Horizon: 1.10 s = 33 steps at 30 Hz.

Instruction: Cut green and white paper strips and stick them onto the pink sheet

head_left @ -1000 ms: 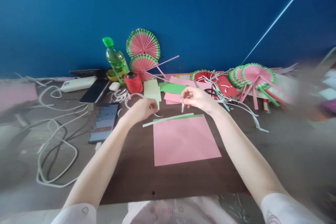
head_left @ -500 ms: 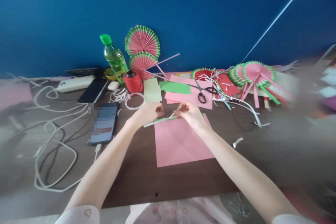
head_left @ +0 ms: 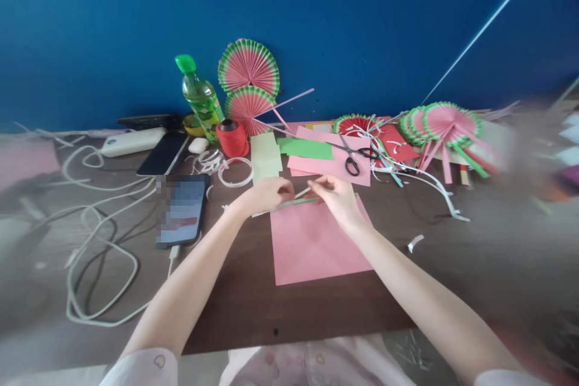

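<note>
Open near, crowded far
Table (head_left: 244, 304) is left bare before the pink sheet (head_left: 316, 247); passage is blocked leftward by the phone (head_left: 181, 210), beyond by scissors (head_left: 353, 160).

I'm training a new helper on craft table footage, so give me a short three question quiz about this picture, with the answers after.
1. True or false: the right hand holds the scissors.
2. What do the left hand and the right hand pinch between them? A the red spool; B a thin paper strip; C the green bottle.
3. On which side of the pink sheet does the phone lie, the person's left or right?

Key: 1 false, the scissors lie untouched on paper beyond the hands. 2 B. 3 left.
</note>
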Motion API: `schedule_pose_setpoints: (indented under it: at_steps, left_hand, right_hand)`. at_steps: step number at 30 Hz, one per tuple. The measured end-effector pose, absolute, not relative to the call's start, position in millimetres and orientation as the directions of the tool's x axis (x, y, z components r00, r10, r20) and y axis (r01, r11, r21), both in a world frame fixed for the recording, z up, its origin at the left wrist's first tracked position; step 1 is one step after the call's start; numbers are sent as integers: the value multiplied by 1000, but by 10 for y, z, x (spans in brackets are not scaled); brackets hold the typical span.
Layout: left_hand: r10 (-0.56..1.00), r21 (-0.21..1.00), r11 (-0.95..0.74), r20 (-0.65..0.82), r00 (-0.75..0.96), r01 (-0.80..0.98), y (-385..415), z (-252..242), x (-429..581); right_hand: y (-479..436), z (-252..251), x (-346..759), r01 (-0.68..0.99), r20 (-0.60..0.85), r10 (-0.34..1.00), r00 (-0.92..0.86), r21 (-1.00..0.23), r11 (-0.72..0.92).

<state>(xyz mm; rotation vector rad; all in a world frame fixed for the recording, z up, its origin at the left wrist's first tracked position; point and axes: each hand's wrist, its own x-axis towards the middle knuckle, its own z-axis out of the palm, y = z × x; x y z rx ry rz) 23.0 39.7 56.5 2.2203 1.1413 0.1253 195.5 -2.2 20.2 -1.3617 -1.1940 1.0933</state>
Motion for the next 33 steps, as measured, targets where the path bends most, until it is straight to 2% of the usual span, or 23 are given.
schedule_pose_setpoints:
  at_steps: [4, 9, 12, 16, 33]
  left_hand:
    - [773, 492, -486, -142, 618, 722, 390, 521, 259]
    - [805, 392, -464, -188, 563, 794, 352, 471, 299]
    - [805, 365, -467, -201, 558, 805, 336, 454, 316]
    - [814, 328, -463, -210, 542, 823, 318, 440, 340]
    - [850, 237, -461, -158, 502, 855, 244, 433, 452]
  right_hand:
    - [-62, 218, 2064, 412, 118, 986, 115, -909, 61]
    - [-103, 153, 2086, 567, 233, 970, 69, -809, 154]
    - [-101, 86, 2093, 602, 274, 961, 30, -772, 202]
    - [-87, 40, 2105, 611, 252, 968, -7, -765, 204]
    - [-88, 8, 2076, 677, 276, 961, -32, -701, 224]
